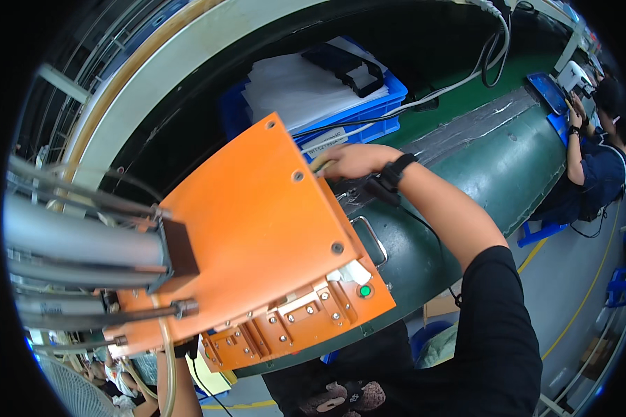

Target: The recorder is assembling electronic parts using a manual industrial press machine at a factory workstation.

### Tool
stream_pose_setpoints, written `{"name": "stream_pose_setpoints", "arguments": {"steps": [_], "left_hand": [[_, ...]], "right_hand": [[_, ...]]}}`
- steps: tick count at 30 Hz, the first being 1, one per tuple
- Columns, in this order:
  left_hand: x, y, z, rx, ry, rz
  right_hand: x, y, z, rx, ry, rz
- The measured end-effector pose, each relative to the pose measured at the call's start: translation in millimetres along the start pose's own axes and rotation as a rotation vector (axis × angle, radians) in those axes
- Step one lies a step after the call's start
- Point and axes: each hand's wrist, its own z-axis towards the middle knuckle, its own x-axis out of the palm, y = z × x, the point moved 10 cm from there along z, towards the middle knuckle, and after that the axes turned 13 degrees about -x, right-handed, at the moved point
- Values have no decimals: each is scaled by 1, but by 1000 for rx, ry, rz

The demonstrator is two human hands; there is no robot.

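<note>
A large orange press fixture (250,201) with a flat top plate fills the middle of the view. My right hand (351,161) reaches to the far right side of that plate. Its fingers are curled together, with a small yellowish bit at the fingertips that I cannot make out. Below the plate's front edge runs a lower orange base (292,323) with several screws, a white piece (352,272) and a green button (364,291). My left forearm (175,382) rises at the lower left; the orange plate hides the left hand and its fingers.
Metal cylinders (90,243) and hoses stand over the fixture's left side. Behind it a blue bin (389,90) holds white sheets and a black object. Cables (459,83) cross the green bench (515,149). A metal handle (371,240) stands beside the base. Another person (591,153) works at far right.
</note>
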Motion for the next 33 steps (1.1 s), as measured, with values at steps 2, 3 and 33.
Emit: {"name": "stream_pose_setpoints", "arguments": {"steps": [2, 3, 33], "left_hand": [[-11, -8, 12, -21, -15, -57], [-4, -26, 33, -40, -18, -88], [-9, -14, 45, 84, 79, -692]], "right_hand": [[0, -14, -14, 8, -97, 116], [-2, -20, -20, 36, -100, 148], [-137, -92, -186, 302, -966, -389]]}}
